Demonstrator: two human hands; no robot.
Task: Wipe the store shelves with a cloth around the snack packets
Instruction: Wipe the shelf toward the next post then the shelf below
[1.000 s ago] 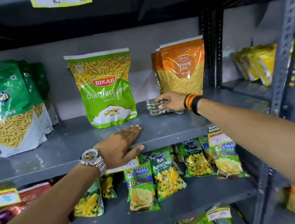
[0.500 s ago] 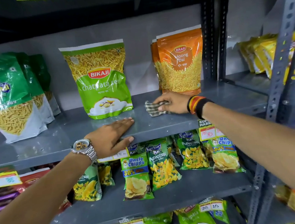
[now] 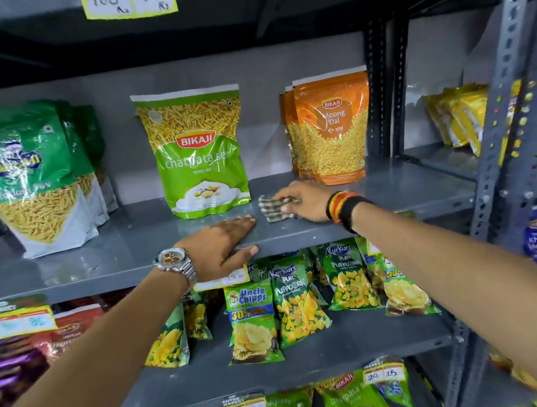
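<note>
Checked cloth (image 3: pixel 272 208) lies pressed flat under the right hand (image 3: pixel 304 201) on the grey shelf (image 3: pixel 389 189), between green packet (image 3: pixel 196 154) and orange packet (image 3: pixel 332 129). Left hand (image 3: pixel 221 249), open and empty, braces the front edge.

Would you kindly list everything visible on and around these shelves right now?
Chatpata sev packet: one, light green, standing mid-shelf, left of the cloth.
Moong dal packets: at least two, orange, stacked front to back behind the right hand.
Dark green sev packets: about three, far left of the same shelf.
Cloth: one, checked, flat on the grey shelf.
Small chip and puffcorn packets: several, green and yellow, shelf below.
Yellow packets: several, neighbouring rack on the right.
Price tags: yellow, on the upper shelf edge.
Left hand: flat on the shelf's front edge, wristwatch on.
Right hand: pressing the cloth, bands at the wrist.
</note>
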